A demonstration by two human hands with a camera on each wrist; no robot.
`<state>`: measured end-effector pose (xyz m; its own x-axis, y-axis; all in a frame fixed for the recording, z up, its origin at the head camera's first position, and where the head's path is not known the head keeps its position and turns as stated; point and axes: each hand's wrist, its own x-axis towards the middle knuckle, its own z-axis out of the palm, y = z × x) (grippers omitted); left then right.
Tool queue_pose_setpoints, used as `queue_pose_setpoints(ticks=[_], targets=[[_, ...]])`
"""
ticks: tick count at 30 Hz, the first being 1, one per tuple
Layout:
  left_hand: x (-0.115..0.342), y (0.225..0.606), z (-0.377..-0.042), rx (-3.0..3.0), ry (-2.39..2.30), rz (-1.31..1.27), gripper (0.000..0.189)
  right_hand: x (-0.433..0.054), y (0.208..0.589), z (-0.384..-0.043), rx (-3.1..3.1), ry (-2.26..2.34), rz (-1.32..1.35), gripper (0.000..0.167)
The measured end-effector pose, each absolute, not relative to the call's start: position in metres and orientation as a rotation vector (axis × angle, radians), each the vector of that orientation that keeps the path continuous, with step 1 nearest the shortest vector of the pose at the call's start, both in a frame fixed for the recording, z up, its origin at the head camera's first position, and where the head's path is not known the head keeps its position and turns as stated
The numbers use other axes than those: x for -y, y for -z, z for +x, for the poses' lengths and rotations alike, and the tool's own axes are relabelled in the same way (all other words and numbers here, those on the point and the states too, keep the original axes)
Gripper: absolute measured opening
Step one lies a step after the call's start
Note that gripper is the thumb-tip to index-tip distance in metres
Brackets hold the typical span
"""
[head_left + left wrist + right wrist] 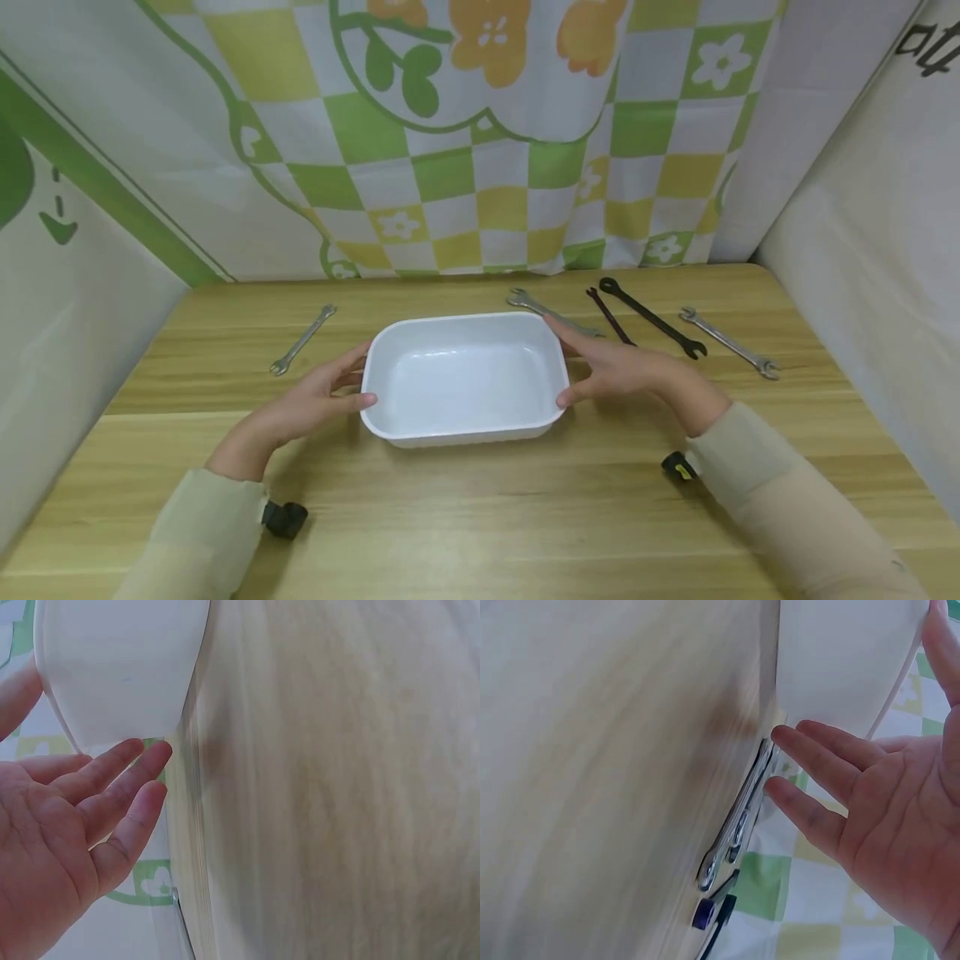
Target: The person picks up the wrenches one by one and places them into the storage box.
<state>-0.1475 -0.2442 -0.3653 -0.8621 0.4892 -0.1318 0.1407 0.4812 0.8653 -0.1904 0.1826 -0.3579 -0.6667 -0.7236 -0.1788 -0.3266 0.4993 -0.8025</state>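
A white rectangular dish [465, 392] with rounded corners sits between my two hands, its open side up and nothing inside. My left hand [315, 402] holds its left end, thumb on the rim and the other fingers along the outer wall. At the opposite end, my right hand [615, 364] holds it the same way. In the left wrist view, the left fingers [124, 814] reach toward the outside of the dish [120, 667]. Whether its base touches the table cannot be told. Right behind it lies a silver wrench [551, 310], partly hidden by the right hand.
On the wooden table [465, 517], a small silver wrench [303, 340] lies at left. At right lie a dark red wrench [609, 313], a black wrench [652, 318] and another silver wrench [729, 342]. A checkered curtain [495, 200] hangs along the back edge.
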Motion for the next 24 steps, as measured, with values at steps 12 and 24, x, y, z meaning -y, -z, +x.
queue_pose_setpoints(ticks=[12, 24], targets=[[0.259, 0.367, -0.156, -2.361, -1.406, 0.491, 0.074, -0.163, 0.359, -0.204, -2.192, 1.14, -0.819, 0.119], [0.266, 0.364, -0.163, -2.44, -1.368, 0.455, 0.07, -0.151, 0.362, -0.216, -2.236, 1.144, -0.877, 0.12]])
